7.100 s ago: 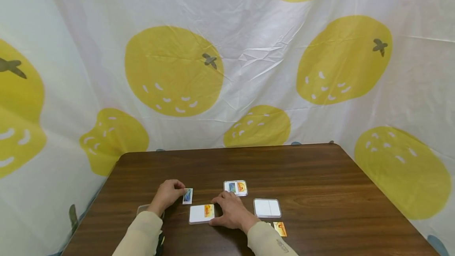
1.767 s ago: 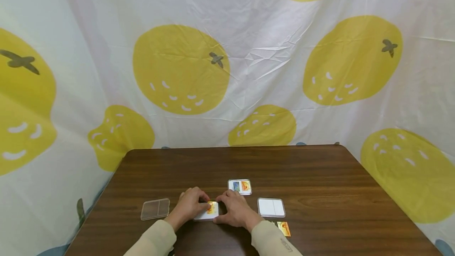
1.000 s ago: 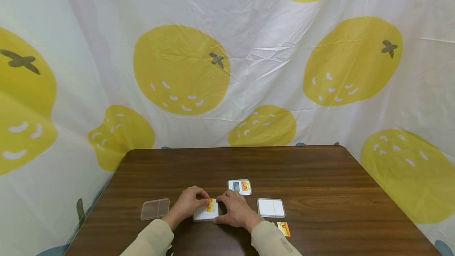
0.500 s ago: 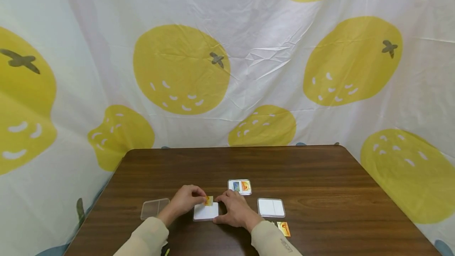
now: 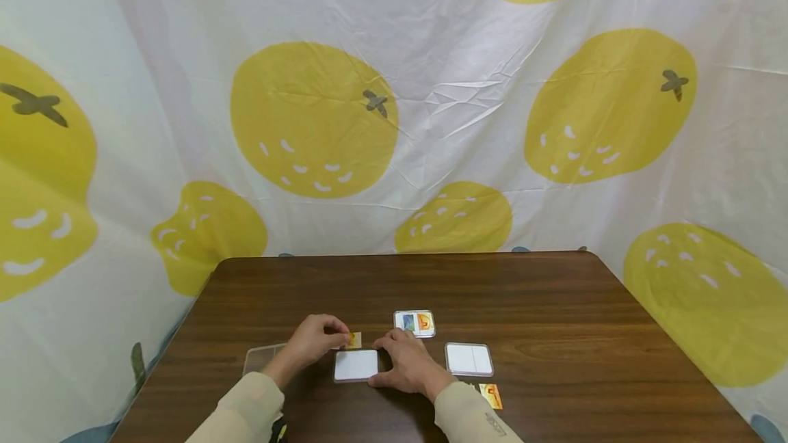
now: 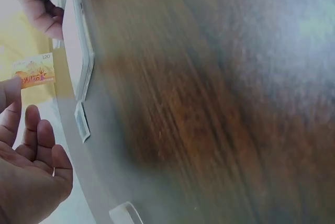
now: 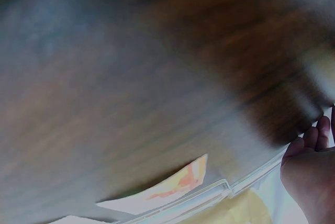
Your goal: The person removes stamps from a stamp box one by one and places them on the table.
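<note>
My left hand [image 5: 312,342] pinches a small orange postage stamp [image 5: 353,340] by its left edge, just beyond the far left corner of a white-lined clear plastic case [image 5: 356,366]. In the left wrist view the stamp [image 6: 37,70] shows a printed 120, and the other fingers of that hand [image 6: 34,174] curl loosely. My right hand [image 5: 406,363] grips the case's right edge, with thumb and index finger at its two right corners. A thin pale-edged piece [image 6: 82,124] lies on the table beside the case; the left hand mostly hides it from above.
A clear lid [image 5: 261,357] lies at the left, partly behind my left wrist. Farther back sits a case with two stamps [image 5: 414,324]. To the right are a white-lined case [image 5: 469,359] and an orange stamp [image 5: 491,396] near my right sleeve, on the brown table [image 5: 554,333].
The orange stamp, lying on the case earlier, has been lifted off it and carried back and left by my left hand. The case surface now shows plain white. My right hand stays in place.
</note>
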Demonstrator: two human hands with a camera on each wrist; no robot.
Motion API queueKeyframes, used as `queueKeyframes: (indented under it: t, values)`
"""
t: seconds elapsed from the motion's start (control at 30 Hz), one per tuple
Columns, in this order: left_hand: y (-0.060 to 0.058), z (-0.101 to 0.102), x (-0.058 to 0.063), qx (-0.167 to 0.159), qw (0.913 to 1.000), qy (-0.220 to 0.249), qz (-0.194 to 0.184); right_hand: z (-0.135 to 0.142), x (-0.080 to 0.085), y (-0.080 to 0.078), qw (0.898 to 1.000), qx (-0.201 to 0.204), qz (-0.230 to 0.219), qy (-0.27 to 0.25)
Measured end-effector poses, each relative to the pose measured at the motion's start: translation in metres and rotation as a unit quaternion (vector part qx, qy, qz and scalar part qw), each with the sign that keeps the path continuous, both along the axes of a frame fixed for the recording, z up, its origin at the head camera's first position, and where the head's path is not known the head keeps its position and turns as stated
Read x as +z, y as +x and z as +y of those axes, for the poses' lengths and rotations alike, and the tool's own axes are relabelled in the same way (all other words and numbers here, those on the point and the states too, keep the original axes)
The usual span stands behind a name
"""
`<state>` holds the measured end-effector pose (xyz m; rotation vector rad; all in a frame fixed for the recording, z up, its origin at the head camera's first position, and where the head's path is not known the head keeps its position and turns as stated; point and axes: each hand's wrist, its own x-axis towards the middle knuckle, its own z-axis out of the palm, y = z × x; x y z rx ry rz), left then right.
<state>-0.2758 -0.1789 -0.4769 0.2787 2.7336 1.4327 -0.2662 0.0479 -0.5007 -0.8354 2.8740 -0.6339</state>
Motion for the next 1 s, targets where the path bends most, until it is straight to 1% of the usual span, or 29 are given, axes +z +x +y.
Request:
queueKeyframes:
  t: [0.27,0.5,0.7,0.8,1.0]
  values:
    - [-0.002,-0.007,0.004,0.023,0.9997,-0.003,-0.004,0.000,0.001,0.000,1.000,0.001,-0.002,0.000]
    - [-0.002,-0.014,0.004,0.030,0.9992,0.027,-0.002,0.000,0.002,0.001,1.000,-0.001,-0.005,0.003]
    - [-0.002,-0.022,0.006,0.035,0.9991,-0.003,0.023,0.000,0.001,0.001,1.000,-0.002,-0.003,0.001]
    - [-0.002,-0.026,0.006,0.037,0.9989,-0.009,0.027,0.000,0.001,0.001,1.000,-0.001,-0.004,0.001]
    - [-0.004,-0.034,0.006,0.054,0.9985,-0.011,0.006,0.001,0.002,0.001,1.000,0.002,-0.001,-0.001]
